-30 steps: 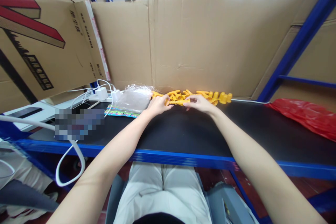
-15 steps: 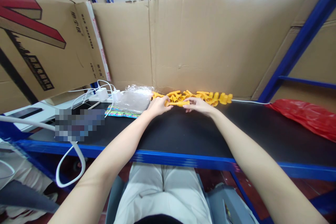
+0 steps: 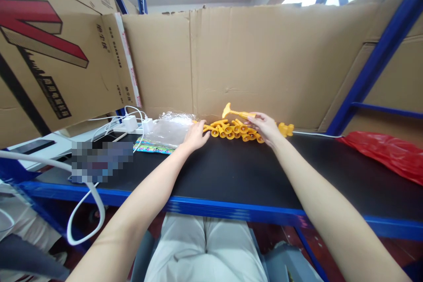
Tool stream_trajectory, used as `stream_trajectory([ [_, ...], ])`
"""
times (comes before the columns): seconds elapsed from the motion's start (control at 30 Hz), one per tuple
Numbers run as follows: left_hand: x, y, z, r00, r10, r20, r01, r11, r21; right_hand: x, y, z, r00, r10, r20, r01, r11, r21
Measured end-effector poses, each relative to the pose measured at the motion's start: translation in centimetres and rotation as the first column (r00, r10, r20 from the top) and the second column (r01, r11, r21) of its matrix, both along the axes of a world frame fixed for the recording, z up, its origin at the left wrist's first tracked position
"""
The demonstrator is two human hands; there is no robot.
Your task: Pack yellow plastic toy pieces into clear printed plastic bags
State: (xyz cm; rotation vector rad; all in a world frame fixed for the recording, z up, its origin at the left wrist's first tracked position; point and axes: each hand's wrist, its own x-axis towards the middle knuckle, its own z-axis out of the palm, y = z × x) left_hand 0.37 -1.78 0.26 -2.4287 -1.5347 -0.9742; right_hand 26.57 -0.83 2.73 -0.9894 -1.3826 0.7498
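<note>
My right hand pinches one end of a yellow plastic piece with a T-shaped handle. It is raised above the pile, its handle pointing left; my fingers cover the other end. Below it, a pile of similar yellow T-handled pieces lies with round, cup-like ends facing me. At the left end of that pile is my left hand, thumb and fingers apart, close to or touching one piece. Several short yellow cups stand to the right of the pile, partly behind my right hand.
Left of the pile are a clear plastic bag and a colourful packet. White chargers and cables sit farther left. A red plastic bag lies at the right. Cardboard walls the back of the black shelf.
The yellow piece that was between both hands is now in my right hand alone, lifted up and to the right. My left hand has let go and moved slightly left to the pile.
</note>
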Motion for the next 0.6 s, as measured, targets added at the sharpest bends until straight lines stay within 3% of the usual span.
stream_trajectory([
  [0.13,-0.7,1.1,-1.1,0.983,0.142,-0.118,-0.156,0.981,-0.117,0.3,1.6,0.4,0.973,-0.231,0.032,0.226,0.968,0.109],
  [0.27,-0.9,1.5,-1.7,0.958,0.192,-0.213,-0.246,0.932,-0.265,-0.2,2.8,0.1,0.849,-0.439,0.295,0.368,0.891,0.266],
  [0.4,-0.9,1.6,-1.9,0.939,0.167,-0.301,-0.272,0.896,-0.350,-1.1,3.4,-0.7,0.664,-0.547,0.511,0.354,0.831,0.429],
  [0.6,-1.0,1.9,-2.2,0.934,0.171,-0.313,-0.283,0.890,-0.357,-2.8,3.2,-1.7,0.369,-0.553,0.747,0.290,0.832,0.473],
])
